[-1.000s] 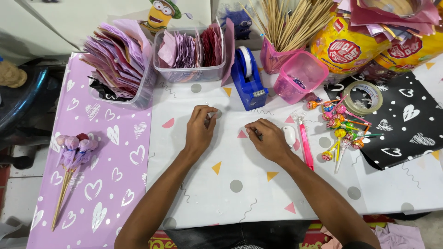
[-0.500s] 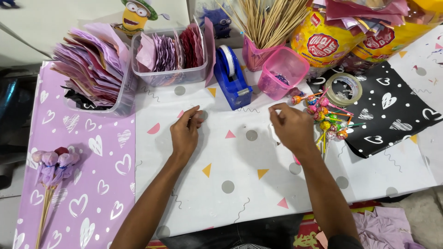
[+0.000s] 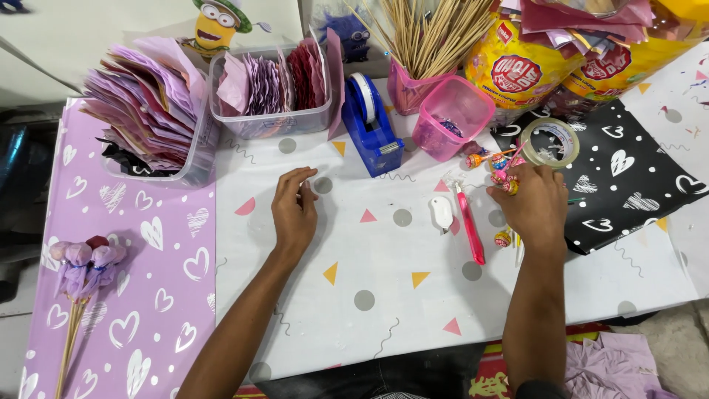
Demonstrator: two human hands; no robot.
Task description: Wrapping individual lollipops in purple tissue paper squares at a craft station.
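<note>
Two hands point(image 3: 294, 214), two pink cups point(image 3: 452, 118)

Both arms are stretched forward from the bottom edge, forearms bare. The left hand point(image 3: 294, 210) is laid palm-down with the fingers loosely curled and the thumb and forefinger tips brought close together, nothing seen between them. The right hand point(image 3: 535, 203) is reached out farther to the right, knuckles up, fingers bent downward and partly closed.

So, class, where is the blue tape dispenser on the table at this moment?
In the head view the blue tape dispenser stands at the back of the table, just right of the clear tub of folded papers and left of the pink containers, beyond the left hand.
</note>
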